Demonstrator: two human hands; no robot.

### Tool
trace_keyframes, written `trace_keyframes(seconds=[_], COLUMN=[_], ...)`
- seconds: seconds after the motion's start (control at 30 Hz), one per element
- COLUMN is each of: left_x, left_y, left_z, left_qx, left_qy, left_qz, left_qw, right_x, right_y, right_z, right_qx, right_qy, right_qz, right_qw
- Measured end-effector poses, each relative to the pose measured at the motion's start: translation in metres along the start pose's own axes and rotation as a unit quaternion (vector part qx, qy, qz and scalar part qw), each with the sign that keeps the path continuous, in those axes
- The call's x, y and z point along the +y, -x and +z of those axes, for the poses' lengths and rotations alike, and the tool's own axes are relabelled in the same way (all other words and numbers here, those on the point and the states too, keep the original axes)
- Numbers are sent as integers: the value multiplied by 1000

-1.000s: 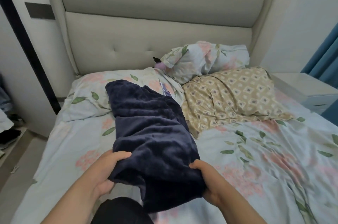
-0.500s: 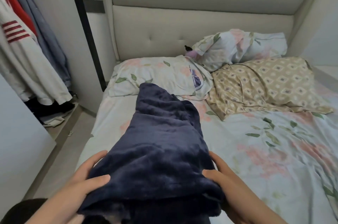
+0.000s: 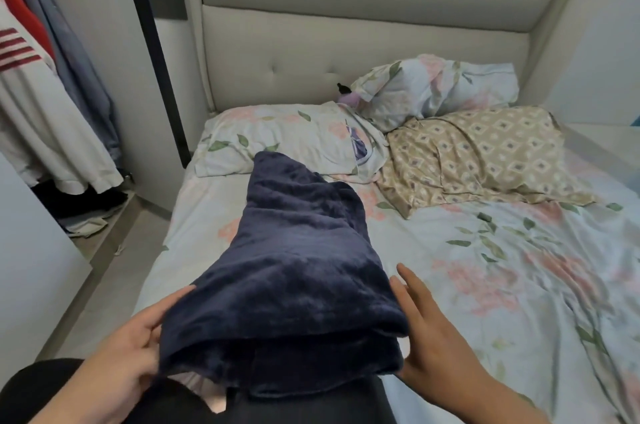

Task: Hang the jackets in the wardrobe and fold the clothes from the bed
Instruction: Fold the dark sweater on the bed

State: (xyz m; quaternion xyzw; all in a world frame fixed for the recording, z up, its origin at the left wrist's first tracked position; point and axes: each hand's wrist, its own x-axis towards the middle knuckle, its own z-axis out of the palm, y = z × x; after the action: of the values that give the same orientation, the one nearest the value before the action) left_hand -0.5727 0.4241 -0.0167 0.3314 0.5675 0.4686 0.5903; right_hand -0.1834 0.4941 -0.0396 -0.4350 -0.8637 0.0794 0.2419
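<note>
One folded navy fleece [image 3: 294,278] lies on the bed [image 3: 485,285], left hand [image 3: 128,354] gripping its edge, right hand [image 3: 429,333] flat alongside, so the loosely held fold could slump open.

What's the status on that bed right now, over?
Left hand grips navy fleece at its left edge. Right hand open, flat by its right edge. Fleece folded over on bed. Nothing on top of it.

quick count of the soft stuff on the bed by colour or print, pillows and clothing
floral pillows: 2
beige diamond-print pillow: 1
navy fleece garment: 1
total: 4
</note>
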Motion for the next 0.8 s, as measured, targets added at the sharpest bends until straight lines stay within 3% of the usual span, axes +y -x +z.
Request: trace_keyframes(seconds=[0.07, 0.17, 0.27, 0.33, 0.4, 0.5, 0.6, 0.8], left_x=[7, 15, 25, 35, 43, 56, 68, 70], left_y=[-1, -5, -16, -26, -35, -43, -43, -31], left_z=[5, 16, 22, 22, 22, 29, 36, 37], left_qx=[12, 83, 153, 164, 153, 144, 146, 47], left_qy=[-188, -283, -255, -200, -143, -70, -44, 113], left_qz=[62, 170, 212, 220, 220, 230, 245, 205], left_qw=[980, 940, 931, 941, 953, 960, 958, 971], right_x=[-3, -12, -30, -36, -38, -45, -54, -49], right_y=[-11, -36, -67, -81, -89, -99, -104, -85], right_z=[5, 2, -12, -21, -27, -35, -46, -53], right_qx=[36, 44, 40, 22, 3, 23, 49, 65], right_qy=[-23, -87, -181, -242, -279, -353, -426, -442], right_qz=[-28, -22, -41, 5, 85, 137, 157, 169], right_qw=[999, 995, 982, 970, 956, 925, 890, 879])
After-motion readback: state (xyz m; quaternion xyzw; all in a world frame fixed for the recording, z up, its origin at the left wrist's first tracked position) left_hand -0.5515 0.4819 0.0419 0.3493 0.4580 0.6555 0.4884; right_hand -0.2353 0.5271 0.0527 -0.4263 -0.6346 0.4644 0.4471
